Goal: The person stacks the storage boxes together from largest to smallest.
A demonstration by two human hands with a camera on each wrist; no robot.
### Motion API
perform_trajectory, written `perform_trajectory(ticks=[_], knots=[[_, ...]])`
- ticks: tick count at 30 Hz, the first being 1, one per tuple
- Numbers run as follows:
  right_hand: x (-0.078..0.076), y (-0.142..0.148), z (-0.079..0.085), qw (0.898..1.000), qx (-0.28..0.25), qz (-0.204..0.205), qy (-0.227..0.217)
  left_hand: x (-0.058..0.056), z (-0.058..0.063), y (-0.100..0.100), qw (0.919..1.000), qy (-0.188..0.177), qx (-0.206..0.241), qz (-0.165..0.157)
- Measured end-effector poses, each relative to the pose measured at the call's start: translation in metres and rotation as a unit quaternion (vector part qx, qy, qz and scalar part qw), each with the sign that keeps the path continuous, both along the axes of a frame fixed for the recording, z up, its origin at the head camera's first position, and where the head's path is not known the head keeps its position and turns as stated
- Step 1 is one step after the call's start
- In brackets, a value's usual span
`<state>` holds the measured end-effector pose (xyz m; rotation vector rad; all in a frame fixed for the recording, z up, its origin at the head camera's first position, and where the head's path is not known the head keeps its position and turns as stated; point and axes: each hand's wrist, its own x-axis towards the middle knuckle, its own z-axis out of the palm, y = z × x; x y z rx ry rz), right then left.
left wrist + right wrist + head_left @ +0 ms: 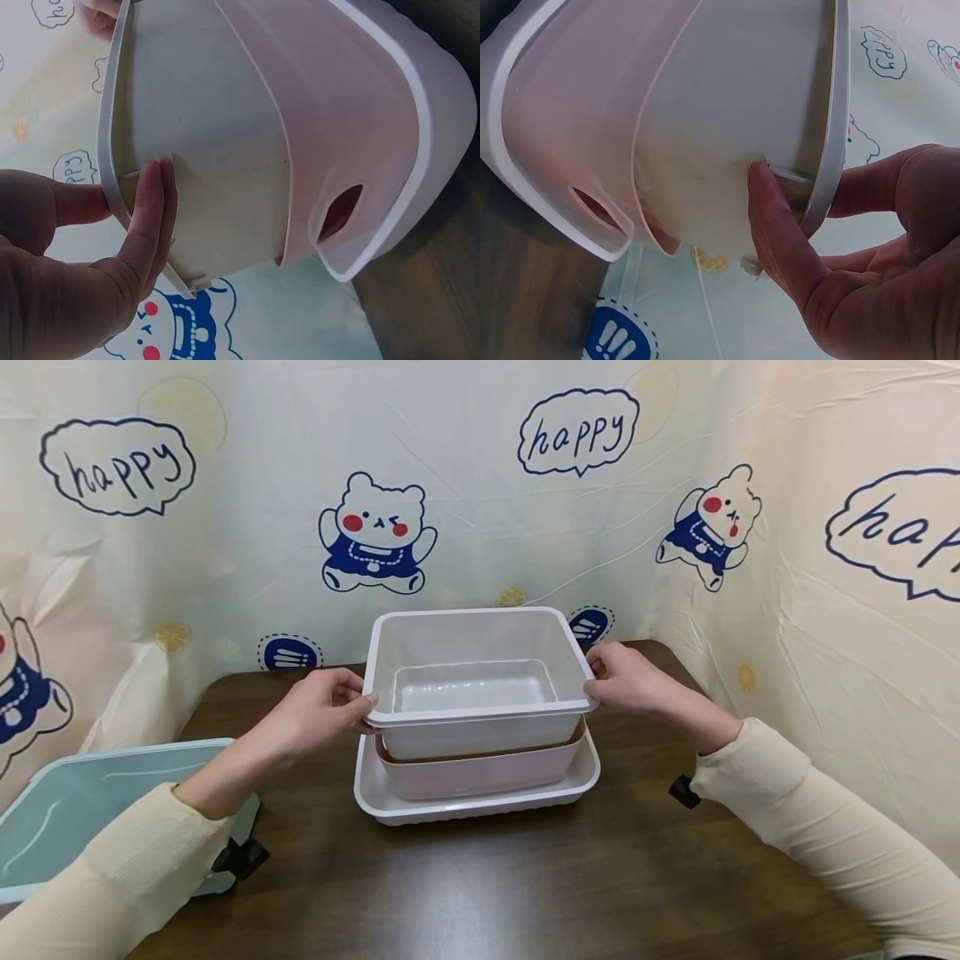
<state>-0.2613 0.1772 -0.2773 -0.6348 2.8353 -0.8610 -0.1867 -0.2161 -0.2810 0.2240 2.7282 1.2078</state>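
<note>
A white plastic bin [472, 693] sits partly inside a pink bin [483, 775], its rim well above the pink one's. The pink bin stands in a shallow white tray [480, 814] on the table. My left hand [324, 706] pinches the white bin's left rim, thumb on the outer edge and fingers beneath against the wall, as the left wrist view shows. On the other side my right hand [628, 678] grips the right rim in the same way. A slot-shaped handle hole shows in the pink bin's side in both wrist views.
A light teal bin [135, 768] lies at the left edge of the brown wooden table [465, 893], partly behind my left forearm. Printed cloth with bears [375, 527] hangs behind the table and along both sides.
</note>
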Motion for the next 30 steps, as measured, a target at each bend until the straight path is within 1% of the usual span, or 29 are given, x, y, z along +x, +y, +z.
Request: perform_trajectory(ticks=[5,11,15,20,30], knots=[[0.001,-0.001,-0.004,1.0,-0.011,0.003,-0.004,0.0,-0.005,0.0,1.0,0.001,0.003,-0.003],[0.002,0.001,-0.007,1.0,-0.013,0.0,-0.023,-0.001,-0.01,0.0,0.9999,0.006,0.009,-0.008],[0.002,0.001,-0.011,0.999,-0.012,-0.004,-0.03,-0.003,-0.012,0.001,1.0,0.005,0.002,-0.008],[0.001,0.0,-0.015,0.999,-0.018,-0.001,-0.037,-0.004,-0.013,0.001,0.9999,-0.006,-0.013,-0.008],[0.003,0.0,-0.022,0.998,-0.04,0.006,-0.057,-0.004,-0.017,-0.002,0.9994,-0.023,-0.011,-0.023]])
